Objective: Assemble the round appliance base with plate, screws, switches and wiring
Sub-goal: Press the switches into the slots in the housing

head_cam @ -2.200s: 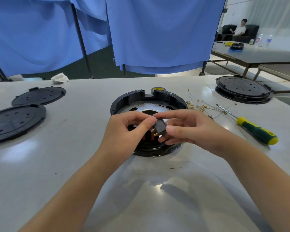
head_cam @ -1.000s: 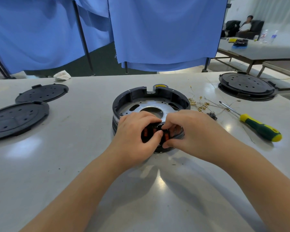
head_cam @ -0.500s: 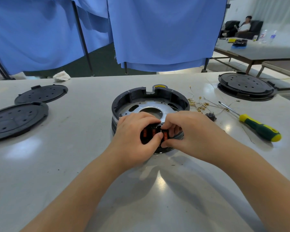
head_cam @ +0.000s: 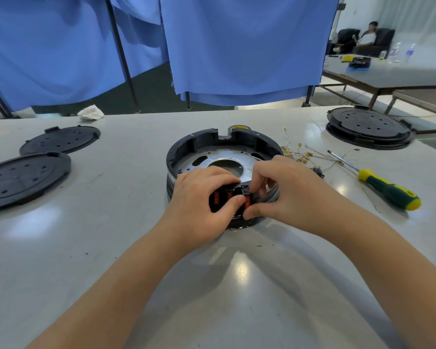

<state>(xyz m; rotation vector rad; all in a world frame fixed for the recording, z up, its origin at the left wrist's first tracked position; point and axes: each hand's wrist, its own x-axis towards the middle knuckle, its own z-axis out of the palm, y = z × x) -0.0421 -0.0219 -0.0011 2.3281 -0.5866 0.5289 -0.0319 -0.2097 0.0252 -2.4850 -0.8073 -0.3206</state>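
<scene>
**Switches going into the near rim**

Round black base (head_cam: pixel 199 144) mid-table, metal plate (head_cam: pixel 222 162) inside. Orange-and-black switches (head_cam: pixel 230 197) at its near edge, pinched by left hand (head_cam: pixel 202 200), fingers curled over, thumb underneath. Right hand (head_cam: pixel 285 190) pinching the rightmost switch too. Loose wires (head_cam: pixel 305 154) just right of base, then green-yellow screwdriver (head_cam: pixel 385 188). Black lids (head_cam: pixel 25 177) off left, stacked bases (head_cam: pixel 368 129) far right.

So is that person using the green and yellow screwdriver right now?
No, the screwdriver lies untouched on the table, while the left hand and right hand work at the round base.
</scene>
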